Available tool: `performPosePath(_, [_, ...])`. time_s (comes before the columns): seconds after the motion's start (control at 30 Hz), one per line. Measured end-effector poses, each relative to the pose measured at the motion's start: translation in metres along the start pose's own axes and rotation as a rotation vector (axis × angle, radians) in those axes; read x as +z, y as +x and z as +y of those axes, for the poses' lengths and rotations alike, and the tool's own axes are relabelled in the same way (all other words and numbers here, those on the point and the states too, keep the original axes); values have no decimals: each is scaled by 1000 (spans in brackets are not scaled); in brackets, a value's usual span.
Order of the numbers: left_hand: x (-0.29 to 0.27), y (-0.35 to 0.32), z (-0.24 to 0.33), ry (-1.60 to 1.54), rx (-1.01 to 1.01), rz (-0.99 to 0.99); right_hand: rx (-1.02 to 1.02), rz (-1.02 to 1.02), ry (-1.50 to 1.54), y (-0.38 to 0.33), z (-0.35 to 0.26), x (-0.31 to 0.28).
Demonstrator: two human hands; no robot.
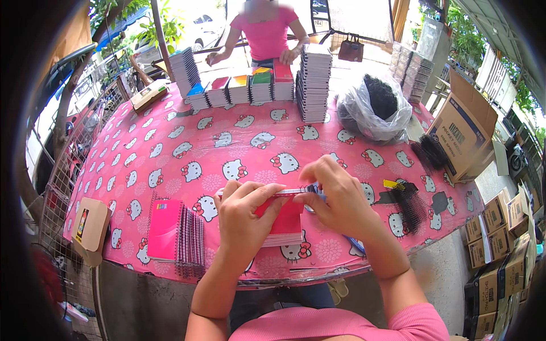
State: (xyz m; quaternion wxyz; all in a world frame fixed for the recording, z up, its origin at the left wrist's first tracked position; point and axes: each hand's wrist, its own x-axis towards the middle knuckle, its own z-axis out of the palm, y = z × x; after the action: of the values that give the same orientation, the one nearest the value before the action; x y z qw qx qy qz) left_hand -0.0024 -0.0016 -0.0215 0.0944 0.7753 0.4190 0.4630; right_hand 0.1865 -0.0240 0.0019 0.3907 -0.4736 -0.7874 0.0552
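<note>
Near the front edge of the table, my left hand (250,210) grips a small notebook (293,192), its thin bound edge turned up toward me. At that notebook's right end, the fingers of my right hand (338,196) pinch a short piece of black spiral coil (311,188); my fingers partly cover it. Under my hands lies a stack of red-covered notebooks (286,227). To the left stands a stack of pink spiral notebooks (165,230) with dark coils along its right side. Loose black coils (408,209) lie to the right of my right hand.
Across the pink patterned table (222,153), a person in pink (264,28) touches rows of colourful notebooks (261,88). A tall notebook stack (314,85), a plastic bag of black coils (375,108) and an open carton (463,128) stand far right. A cardboard box (91,230) sits left.
</note>
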Motion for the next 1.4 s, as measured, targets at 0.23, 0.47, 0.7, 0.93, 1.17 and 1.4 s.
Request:
performPosePath(0.23, [-5, -4, 2, -21, -46, -8, 5, -158, -152, 1, -12, -4])
performPosePath(0.47, [-2, -1, 0, -102, 50, 39, 40, -328, -314, -33, 181, -20])
performPosePath(0.7, [2, 4, -3, -64, 84, 25, 578, -243, -456, -58, 185, 39])
performPosePath(0.93, [-1, 6, 0, -104, 4, -13, 57, -239, 468, 17, 103, -22])
performPosePath(1.17, [2, 11, -2, -172, -9, 1, -265, -142, 32, 38, 95, -23])
performPosePath(1.4, [4, -8, -24, -445, -172, 233, 153, -236, 926, 38, 65, -13])
